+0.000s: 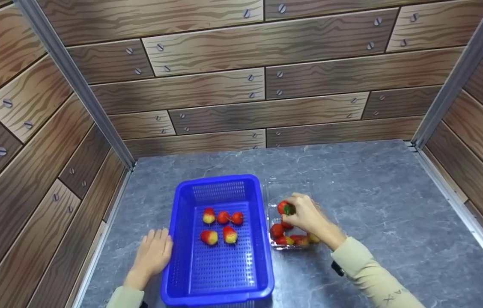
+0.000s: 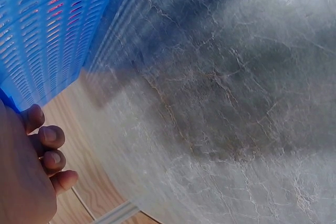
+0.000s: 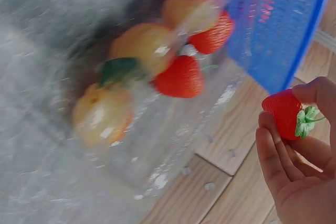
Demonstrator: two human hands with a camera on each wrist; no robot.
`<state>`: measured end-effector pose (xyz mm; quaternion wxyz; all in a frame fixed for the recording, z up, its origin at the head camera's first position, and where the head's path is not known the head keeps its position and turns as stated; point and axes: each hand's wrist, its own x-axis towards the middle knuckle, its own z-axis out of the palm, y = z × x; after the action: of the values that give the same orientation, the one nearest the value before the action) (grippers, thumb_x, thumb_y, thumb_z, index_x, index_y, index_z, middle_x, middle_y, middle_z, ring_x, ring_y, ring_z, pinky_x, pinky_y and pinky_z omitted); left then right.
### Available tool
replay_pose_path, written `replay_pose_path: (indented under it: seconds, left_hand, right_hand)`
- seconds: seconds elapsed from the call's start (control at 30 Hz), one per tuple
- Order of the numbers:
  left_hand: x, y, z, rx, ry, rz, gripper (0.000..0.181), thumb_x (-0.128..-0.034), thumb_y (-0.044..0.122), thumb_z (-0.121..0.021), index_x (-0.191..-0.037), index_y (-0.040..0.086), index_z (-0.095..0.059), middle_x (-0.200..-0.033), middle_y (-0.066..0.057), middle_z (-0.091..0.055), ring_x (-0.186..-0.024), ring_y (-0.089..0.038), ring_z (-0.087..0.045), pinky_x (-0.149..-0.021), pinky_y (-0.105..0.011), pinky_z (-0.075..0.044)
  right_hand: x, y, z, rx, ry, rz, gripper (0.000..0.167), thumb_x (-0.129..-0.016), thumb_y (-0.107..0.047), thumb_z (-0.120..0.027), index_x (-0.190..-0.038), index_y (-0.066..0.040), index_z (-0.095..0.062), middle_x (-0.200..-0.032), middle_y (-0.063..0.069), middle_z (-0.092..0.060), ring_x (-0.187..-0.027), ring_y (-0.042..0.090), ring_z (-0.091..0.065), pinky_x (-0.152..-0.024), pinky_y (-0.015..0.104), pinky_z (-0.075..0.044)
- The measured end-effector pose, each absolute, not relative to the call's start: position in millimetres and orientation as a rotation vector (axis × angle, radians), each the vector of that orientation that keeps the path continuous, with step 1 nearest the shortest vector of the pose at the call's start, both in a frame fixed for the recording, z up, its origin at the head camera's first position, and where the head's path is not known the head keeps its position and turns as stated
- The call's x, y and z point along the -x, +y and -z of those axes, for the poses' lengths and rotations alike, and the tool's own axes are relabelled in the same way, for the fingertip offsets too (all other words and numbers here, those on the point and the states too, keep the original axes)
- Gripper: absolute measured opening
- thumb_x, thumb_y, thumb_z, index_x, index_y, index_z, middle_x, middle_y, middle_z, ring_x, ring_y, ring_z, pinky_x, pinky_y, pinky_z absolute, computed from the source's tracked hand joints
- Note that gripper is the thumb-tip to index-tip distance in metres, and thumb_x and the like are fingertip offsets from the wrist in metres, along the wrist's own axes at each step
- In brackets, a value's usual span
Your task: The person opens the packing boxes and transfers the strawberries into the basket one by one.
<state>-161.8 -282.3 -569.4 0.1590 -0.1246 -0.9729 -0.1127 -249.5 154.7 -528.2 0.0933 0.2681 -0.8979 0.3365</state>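
My right hand pinches a red strawberry with green leaves between thumb and fingers, above a clear plastic box. Several more fruits sit in that box, including a red strawberry and a yellowish fruit. My left hand rests against the left side of a blue plastic basket, its fingers loosely bent. In the left wrist view the fingertips hang beside the basket wall, and the thumb is hidden. Inside the basket lie several small fruits, among them a red-and-yellow fruit.
The box and basket stand side by side on a grey marbled tabletop. Wood-plank panels enclose the back and both sides. A metal rail runs along the right edge.
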Motion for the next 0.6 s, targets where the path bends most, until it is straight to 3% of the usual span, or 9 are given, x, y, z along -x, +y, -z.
replay_pose_path:
  seconds: [0.37,0.6]
  left_hand:
    - [162,-281,571,0.368,-2.764,0.322,0.022,-0.0972,0.010,-0.046,-0.107,-0.006,-0.058,-0.094,-0.020,-0.062,-0.089,-0.039,-0.053,-0.076,-0.050,-0.042]
    - [162,-282,571,0.358,-2.760,0.320,0.021,-0.0975,0.011,-0.046,-0.106,-0.005,-0.058,-0.092,-0.018,-0.061,-0.088,-0.037,-0.052,-0.075,-0.049,-0.041]
  right_hand:
    - [243,121,512,-0.908,-2.617,-1.017,0.031,-0.070,-0.005,-0.078,-0.100,0.000,-0.073,-0.081,-0.002,-0.055,-0.071,0.012,-0.054,-0.064,0.026,-0.052]
    - [242,100,510,-0.964,-2.612,-1.038,0.030,-0.072,-0.005,-0.077,-0.102,0.001,-0.072,-0.083,0.001,-0.057,-0.072,0.013,-0.055,-0.065,0.028,-0.053]
